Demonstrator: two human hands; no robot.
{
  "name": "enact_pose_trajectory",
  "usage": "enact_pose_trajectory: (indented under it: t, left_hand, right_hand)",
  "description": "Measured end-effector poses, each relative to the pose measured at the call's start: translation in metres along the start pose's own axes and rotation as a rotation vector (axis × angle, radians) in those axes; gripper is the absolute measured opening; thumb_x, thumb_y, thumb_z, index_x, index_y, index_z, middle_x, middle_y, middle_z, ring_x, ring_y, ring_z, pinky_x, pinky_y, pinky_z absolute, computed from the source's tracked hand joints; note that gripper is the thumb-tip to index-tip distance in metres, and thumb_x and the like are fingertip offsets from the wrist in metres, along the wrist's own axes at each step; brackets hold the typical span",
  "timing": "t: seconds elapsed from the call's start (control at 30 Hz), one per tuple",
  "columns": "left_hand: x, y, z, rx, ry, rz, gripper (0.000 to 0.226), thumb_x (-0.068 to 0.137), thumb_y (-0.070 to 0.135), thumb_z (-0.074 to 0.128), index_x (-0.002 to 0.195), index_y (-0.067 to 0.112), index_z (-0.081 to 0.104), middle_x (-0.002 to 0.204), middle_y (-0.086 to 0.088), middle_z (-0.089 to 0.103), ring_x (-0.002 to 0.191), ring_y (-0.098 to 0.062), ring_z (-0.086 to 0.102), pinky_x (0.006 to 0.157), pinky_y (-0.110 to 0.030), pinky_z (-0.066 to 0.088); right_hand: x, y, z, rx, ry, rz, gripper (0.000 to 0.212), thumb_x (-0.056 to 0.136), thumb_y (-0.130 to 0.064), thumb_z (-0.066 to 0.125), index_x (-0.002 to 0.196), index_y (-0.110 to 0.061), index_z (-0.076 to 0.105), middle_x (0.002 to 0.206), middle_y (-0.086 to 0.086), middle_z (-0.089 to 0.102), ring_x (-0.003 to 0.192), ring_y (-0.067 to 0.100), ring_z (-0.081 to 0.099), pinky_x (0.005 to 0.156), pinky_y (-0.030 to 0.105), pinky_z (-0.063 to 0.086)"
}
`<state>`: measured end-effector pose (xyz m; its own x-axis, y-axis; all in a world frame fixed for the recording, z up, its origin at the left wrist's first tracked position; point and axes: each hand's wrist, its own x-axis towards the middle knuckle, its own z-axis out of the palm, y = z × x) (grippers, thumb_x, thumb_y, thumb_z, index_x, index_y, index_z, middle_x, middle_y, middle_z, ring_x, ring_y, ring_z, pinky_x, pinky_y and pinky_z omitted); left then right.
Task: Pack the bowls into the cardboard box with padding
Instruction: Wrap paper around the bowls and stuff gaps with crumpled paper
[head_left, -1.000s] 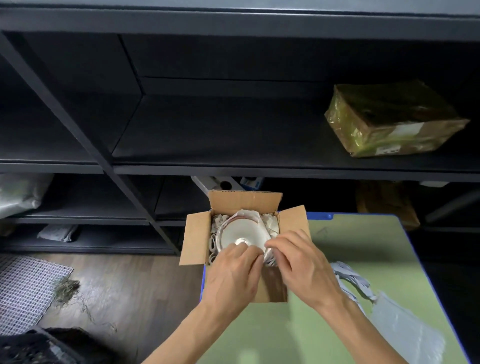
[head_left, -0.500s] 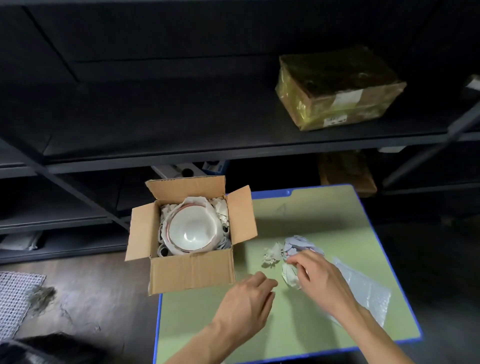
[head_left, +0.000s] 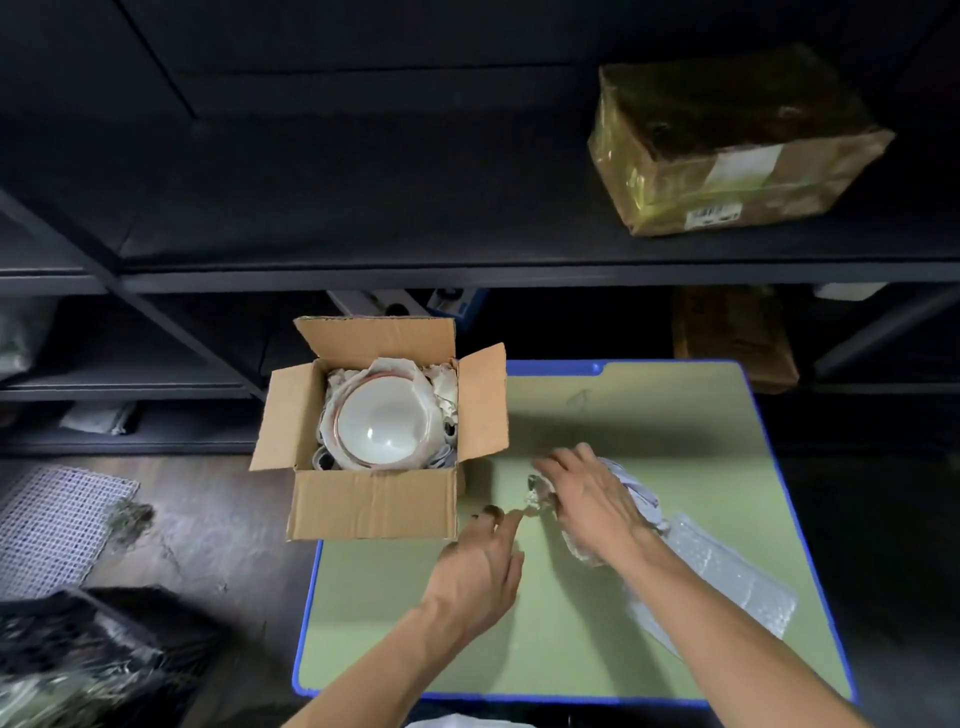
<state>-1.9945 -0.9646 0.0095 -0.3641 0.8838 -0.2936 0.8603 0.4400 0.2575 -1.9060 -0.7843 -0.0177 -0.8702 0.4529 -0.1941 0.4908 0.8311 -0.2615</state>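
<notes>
An open cardboard box (head_left: 371, 506) stands on the left corner of the green table (head_left: 571, 623). Inside it a white bowl (head_left: 382, 421) with a red rim lies face up, with crumpled white paper padding (head_left: 444, 387) packed around it. To the right of the box, my right hand (head_left: 592, 499) lies over a heap of crumpled paper (head_left: 636, 486) and its fingers curl onto it. My left hand (head_left: 480, 564) hovers over the table just below the box's right corner, fingers straight and holding nothing.
A sheet of bubble wrap (head_left: 727, 582) lies on the table at the right. Dark metal shelving (head_left: 467, 270) rises behind, with a taped brown parcel (head_left: 727, 145) on it. A white mesh mat (head_left: 52, 525) and a dark crate (head_left: 78, 660) sit on the floor at left.
Both hands have left the box and moved right onto the table. My right hand now reaches over the crumpled paper heap. The view has swung down and right.
</notes>
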Motion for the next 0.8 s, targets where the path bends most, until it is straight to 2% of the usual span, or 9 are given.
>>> enact_pose_trajectory:
  t: [0.07,0.17,0.23,0.37,0.53,0.6,0.67,0.73,0.8]
  left_hand:
    - [-0.005,-0.001,-0.002,-0.062,-0.021,-0.036,0.053,0.100,0.041,0.025,0.148,0.022,0.037,0.129,-0.002,0.051,0.099,-0.019,0.064,0.083,-0.032,0.057]
    - [-0.009,-0.005,-0.004,-0.206,-0.067,-0.077,0.050,0.103,0.037,0.030,0.151,0.023,0.030,0.138,-0.003,0.042,0.109,-0.024,0.061,0.097,-0.036,0.049]
    - [-0.011,-0.004,-0.005,-0.231,-0.075,-0.102,0.050,0.103,0.036,0.032,0.151,0.023,0.030,0.139,-0.002,0.042,0.110,-0.027,0.060,0.096,-0.038,0.048]
    - [-0.012,-0.001,-0.015,-0.208,-0.041,-0.114,0.070,0.091,0.052,0.008,0.153,0.024,0.026,0.139,-0.001,0.043,0.102,-0.028,0.064,0.090,-0.039,0.050]
    - [-0.019,0.020,-0.044,-0.440,0.064,-0.026,0.054,0.101,0.038,0.040,0.151,0.020,0.026,0.128,0.000,0.054,0.102,-0.021,0.061,0.089,-0.037,0.047]
    - [-0.023,0.027,-0.056,-0.493,0.120,-0.024,0.053,0.103,0.035,0.042,0.150,0.019,0.026,0.128,0.002,0.055,0.104,-0.014,0.060,0.090,-0.025,0.045]
    - [-0.024,0.032,-0.070,-0.554,0.180,-0.024,0.056,0.103,0.033,0.045,0.153,0.021,0.022,0.132,0.006,0.051,0.107,-0.008,0.057,0.088,-0.016,0.042]
    - [-0.023,0.032,-0.082,-0.587,0.236,0.032,0.058,0.102,0.031,0.048,0.153,0.025,0.023,0.130,0.009,0.050,0.098,-0.008,0.058,0.086,-0.025,0.049]
    - [-0.021,0.028,-0.090,-0.613,0.306,0.079,0.047,0.101,0.031,0.051,0.144,0.032,0.033,0.120,0.010,0.052,0.086,-0.011,0.059,0.079,-0.037,0.052]
  right_hand:
    - [0.010,0.000,0.003,-0.053,-0.042,0.016,0.049,0.084,-0.009,0.070,0.130,-0.022,0.060,0.114,-0.001,0.061,0.101,0.022,0.048,0.079,0.033,0.046]
    - [0.016,0.001,0.012,-0.191,-0.103,0.026,0.042,0.068,-0.015,0.083,0.104,-0.029,0.066,0.092,-0.006,0.059,0.088,0.018,0.045,0.066,0.028,0.029]
    - [0.016,0.001,0.013,-0.211,-0.102,-0.002,0.042,0.061,-0.018,0.087,0.095,-0.031,0.067,0.085,-0.009,0.059,0.083,0.018,0.046,0.064,0.028,0.027]
    - [0.005,-0.008,-0.016,0.033,-0.027,-0.085,0.021,0.080,-0.021,0.070,0.100,-0.025,0.067,0.093,-0.006,0.057,0.093,0.024,0.053,0.072,0.032,0.044]
    - [-0.025,-0.012,-0.080,0.325,-0.096,-0.016,0.027,0.094,-0.048,0.058,0.113,-0.028,0.060,0.110,-0.013,0.051,0.089,0.013,0.059,0.076,0.033,0.048]
    - [-0.034,-0.014,-0.097,0.389,-0.081,-0.014,0.028,0.092,-0.054,0.058,0.110,-0.032,0.061,0.109,-0.020,0.051,0.087,0.004,0.058,0.077,0.029,0.049]
    - [-0.039,-0.019,-0.111,0.452,-0.063,-0.001,0.022,0.092,-0.050,0.062,0.109,-0.035,0.062,0.108,-0.024,0.053,0.088,0.002,0.057,0.077,0.024,0.048]
    - [-0.041,-0.027,-0.123,0.508,-0.035,0.000,0.020,0.091,-0.043,0.066,0.109,-0.036,0.064,0.106,-0.024,0.057,0.090,0.003,0.058,0.077,0.021,0.047]
    - [-0.043,-0.039,-0.131,0.561,-0.019,-0.010,0.020,0.090,-0.039,0.069,0.109,-0.036,0.066,0.101,-0.022,0.061,0.091,0.003,0.058,0.076,0.018,0.045]
